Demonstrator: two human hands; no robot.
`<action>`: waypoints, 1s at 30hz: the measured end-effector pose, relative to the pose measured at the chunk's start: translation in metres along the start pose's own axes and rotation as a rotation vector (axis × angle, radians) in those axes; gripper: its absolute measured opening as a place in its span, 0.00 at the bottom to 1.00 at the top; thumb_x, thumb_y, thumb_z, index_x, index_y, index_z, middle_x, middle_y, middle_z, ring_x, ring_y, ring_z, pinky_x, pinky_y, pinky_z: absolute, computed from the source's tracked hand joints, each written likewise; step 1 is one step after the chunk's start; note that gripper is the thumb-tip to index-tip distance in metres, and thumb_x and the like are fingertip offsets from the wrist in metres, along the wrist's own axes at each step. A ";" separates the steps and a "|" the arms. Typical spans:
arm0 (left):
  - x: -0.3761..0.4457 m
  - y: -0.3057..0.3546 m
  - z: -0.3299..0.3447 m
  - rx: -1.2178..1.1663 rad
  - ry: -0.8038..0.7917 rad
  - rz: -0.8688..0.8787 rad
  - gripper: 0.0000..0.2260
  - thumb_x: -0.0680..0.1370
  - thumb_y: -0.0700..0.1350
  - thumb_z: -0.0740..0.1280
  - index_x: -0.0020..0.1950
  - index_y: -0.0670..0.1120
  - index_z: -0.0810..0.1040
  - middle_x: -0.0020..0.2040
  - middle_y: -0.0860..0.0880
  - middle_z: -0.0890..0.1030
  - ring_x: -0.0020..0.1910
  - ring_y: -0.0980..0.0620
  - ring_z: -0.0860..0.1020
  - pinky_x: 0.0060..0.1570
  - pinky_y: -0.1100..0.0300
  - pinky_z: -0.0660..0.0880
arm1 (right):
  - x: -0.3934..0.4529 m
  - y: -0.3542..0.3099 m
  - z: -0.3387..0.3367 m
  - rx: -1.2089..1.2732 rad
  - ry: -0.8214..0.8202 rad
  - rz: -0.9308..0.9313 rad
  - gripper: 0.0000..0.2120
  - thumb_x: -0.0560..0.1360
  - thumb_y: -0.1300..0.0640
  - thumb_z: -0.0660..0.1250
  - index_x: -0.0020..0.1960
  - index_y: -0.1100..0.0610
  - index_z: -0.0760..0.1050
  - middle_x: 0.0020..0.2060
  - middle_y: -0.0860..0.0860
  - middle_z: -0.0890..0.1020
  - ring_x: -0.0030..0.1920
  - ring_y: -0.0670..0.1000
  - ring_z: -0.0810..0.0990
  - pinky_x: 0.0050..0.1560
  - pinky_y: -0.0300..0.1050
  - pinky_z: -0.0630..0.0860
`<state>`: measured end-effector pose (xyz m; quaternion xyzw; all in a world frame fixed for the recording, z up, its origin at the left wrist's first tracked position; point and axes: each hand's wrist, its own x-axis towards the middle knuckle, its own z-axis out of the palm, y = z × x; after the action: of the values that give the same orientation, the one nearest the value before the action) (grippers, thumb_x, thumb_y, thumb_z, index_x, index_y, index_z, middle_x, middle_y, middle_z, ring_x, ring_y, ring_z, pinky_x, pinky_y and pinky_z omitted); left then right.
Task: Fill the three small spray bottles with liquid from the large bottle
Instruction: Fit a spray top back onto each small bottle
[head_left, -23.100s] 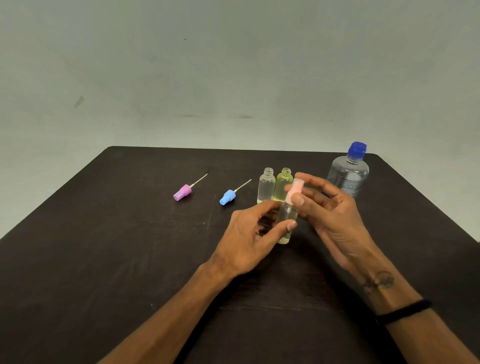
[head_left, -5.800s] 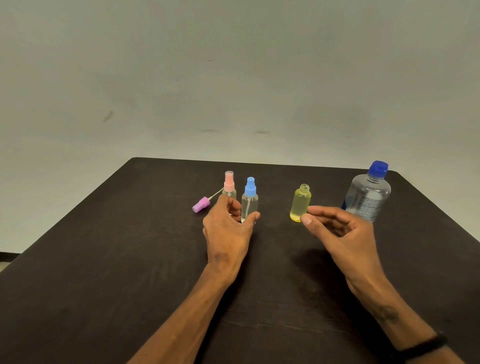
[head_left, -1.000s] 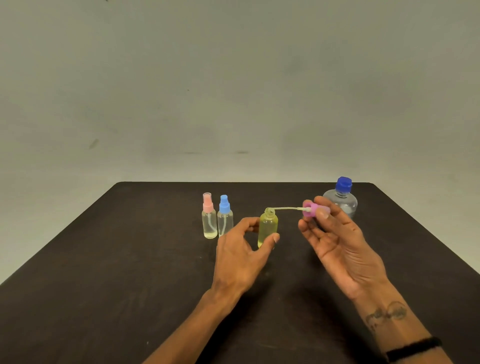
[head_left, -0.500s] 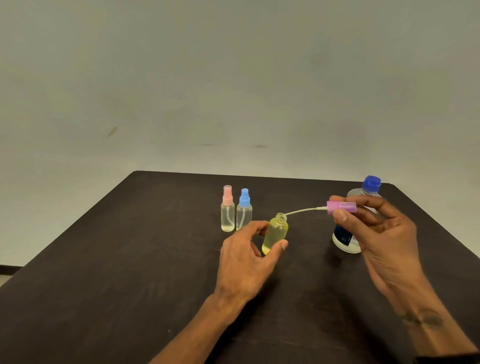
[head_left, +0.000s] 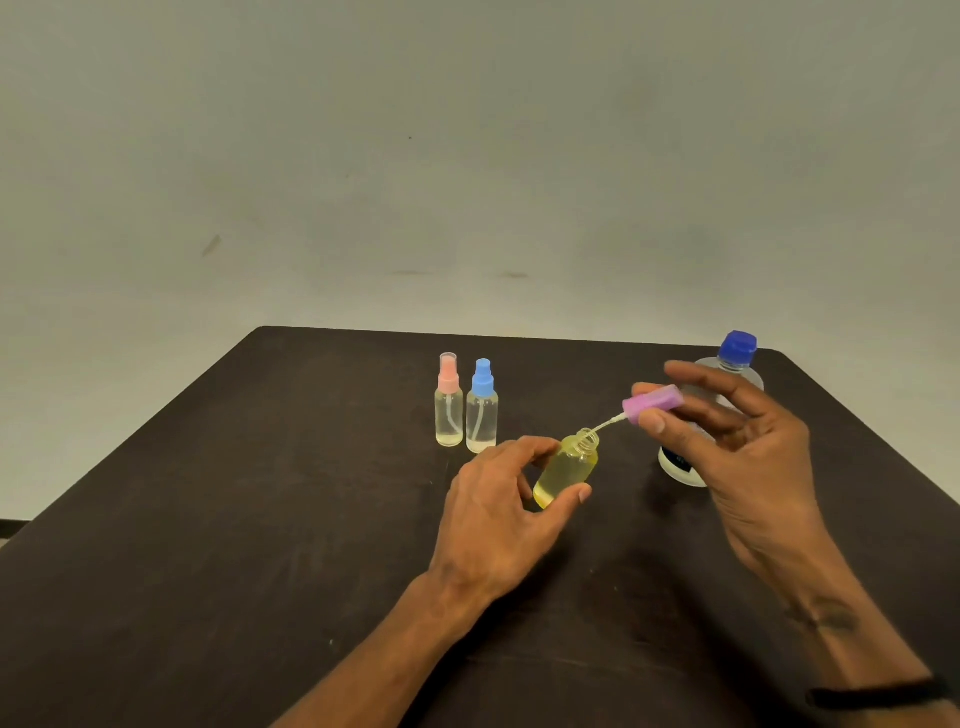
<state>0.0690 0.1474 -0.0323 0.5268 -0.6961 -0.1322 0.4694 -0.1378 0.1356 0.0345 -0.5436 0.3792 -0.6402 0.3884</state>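
Observation:
My left hand (head_left: 498, 514) grips the yellow small bottle (head_left: 569, 470), tilted with its open neck pointing up and right. My right hand (head_left: 737, 447) pinches the purple spray cap (head_left: 652, 407); the tip of its thin tube enters the bottle's neck. Two small bottles stand upright side by side at centre-left: one with a pink cap (head_left: 449, 402), one with a blue cap (head_left: 482, 408), both holding clear liquid. The large clear bottle (head_left: 730, 364) with a blue lid stands behind my right hand, partly hidden.
Everything rests on a dark brown table (head_left: 234, 519) whose far edge meets a plain grey wall. A black band circles my right wrist (head_left: 878, 696).
The purple cap has moved down and left toward the yellow bottle, so its tube now goes deeper into the neck. My left hand tilted the bottle further right.

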 end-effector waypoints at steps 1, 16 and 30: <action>-0.001 0.001 0.001 0.002 -0.010 0.012 0.22 0.75 0.64 0.73 0.65 0.56 0.81 0.51 0.62 0.83 0.42 0.57 0.78 0.45 0.61 0.79 | -0.001 0.001 0.001 0.001 -0.007 -0.003 0.23 0.68 0.65 0.79 0.62 0.58 0.82 0.50 0.49 0.90 0.54 0.48 0.89 0.49 0.34 0.82; -0.005 0.012 0.004 -0.031 -0.040 0.032 0.22 0.75 0.65 0.73 0.65 0.56 0.82 0.50 0.62 0.83 0.44 0.57 0.78 0.45 0.66 0.75 | -0.006 0.015 0.003 -0.056 -0.135 0.026 0.17 0.71 0.60 0.76 0.60 0.59 0.83 0.53 0.53 0.90 0.56 0.53 0.89 0.56 0.44 0.85; -0.007 0.010 0.004 0.031 -0.054 0.089 0.24 0.77 0.66 0.68 0.67 0.55 0.80 0.52 0.63 0.81 0.46 0.60 0.76 0.45 0.70 0.72 | -0.007 0.021 0.006 -0.081 -0.066 0.012 0.17 0.68 0.57 0.80 0.56 0.58 0.85 0.50 0.53 0.90 0.53 0.53 0.89 0.54 0.44 0.86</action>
<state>0.0596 0.1563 -0.0313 0.4986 -0.7333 -0.1145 0.4479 -0.1294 0.1331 0.0135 -0.5774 0.3952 -0.6036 0.3823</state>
